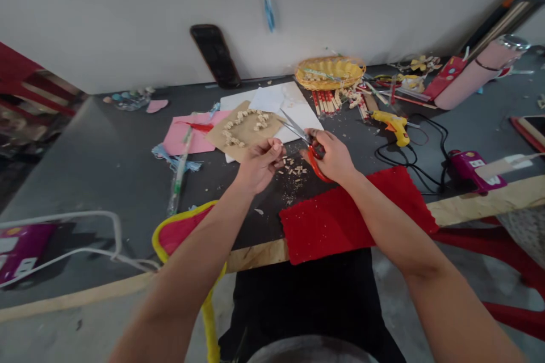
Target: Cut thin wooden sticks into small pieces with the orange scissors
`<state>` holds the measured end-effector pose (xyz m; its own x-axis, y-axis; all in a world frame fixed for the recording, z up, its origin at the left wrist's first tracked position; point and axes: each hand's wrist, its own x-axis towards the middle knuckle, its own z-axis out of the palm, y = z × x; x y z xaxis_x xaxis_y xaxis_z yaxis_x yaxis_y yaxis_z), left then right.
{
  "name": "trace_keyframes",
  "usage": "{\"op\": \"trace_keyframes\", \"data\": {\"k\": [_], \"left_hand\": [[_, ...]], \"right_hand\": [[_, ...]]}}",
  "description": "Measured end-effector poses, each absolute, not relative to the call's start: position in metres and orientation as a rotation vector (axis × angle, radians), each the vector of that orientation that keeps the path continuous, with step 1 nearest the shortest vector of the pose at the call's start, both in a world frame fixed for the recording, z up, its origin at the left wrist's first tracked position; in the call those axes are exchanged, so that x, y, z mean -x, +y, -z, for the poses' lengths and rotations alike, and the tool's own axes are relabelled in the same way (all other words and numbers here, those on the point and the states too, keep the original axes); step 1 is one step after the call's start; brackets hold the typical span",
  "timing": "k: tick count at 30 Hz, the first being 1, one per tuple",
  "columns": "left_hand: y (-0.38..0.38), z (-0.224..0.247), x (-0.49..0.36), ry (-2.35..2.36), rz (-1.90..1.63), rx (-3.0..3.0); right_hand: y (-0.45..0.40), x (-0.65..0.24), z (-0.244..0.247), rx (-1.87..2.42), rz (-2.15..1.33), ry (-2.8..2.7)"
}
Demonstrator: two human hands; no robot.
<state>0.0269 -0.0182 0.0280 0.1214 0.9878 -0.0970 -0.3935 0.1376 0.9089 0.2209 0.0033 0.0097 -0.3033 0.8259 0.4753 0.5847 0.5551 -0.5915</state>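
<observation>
My right hand (334, 154) is closed round the red-orange handles of a pair of scissors (296, 129), whose blades point up and to the left. Close by, my left hand (263, 163) is pinched, with a tiny pale piece at the fingertips, too small to name. Under and between the hands, short cut bits of stick (294, 169) lie scattered with crumbs on the dark table. Just beyond my left hand, a chain of small pale clusters (233, 131) rests on a brown paper sheet (251, 135), which overlaps white sheets (309, 103) and pink paper (174, 135).
A red cloth (323, 229) lies at the table's front edge. To the right are a yellow glue gun (394, 125) with its cable, a purple box (477, 173) and a pink bottle (472, 76). A yellow basket (334, 71) and a leaning phone (216, 57) stand at the back.
</observation>
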Motion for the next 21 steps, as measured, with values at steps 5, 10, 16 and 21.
{"op": "trace_keyframes", "data": {"k": [5, 10, 16, 21], "left_hand": [[-0.021, -0.023, -0.024, 0.709, -1.234, -0.697], [-0.021, -0.023, -0.020, 0.663, -1.218, -0.676], [-0.021, -0.022, -0.017, 0.640, -1.217, -0.697], [-0.021, -0.021, -0.017, 0.654, -1.232, -0.696]], "right_hand": [[-0.007, -0.212, -0.012, 1.027, -0.361, -2.150], [-0.012, -0.208, -0.013, 1.107, -0.306, -2.205], [-0.017, -0.206, -0.016, 1.133, -0.227, -2.233], [-0.018, -0.206, -0.017, 1.155, -0.182, -2.252]]}}
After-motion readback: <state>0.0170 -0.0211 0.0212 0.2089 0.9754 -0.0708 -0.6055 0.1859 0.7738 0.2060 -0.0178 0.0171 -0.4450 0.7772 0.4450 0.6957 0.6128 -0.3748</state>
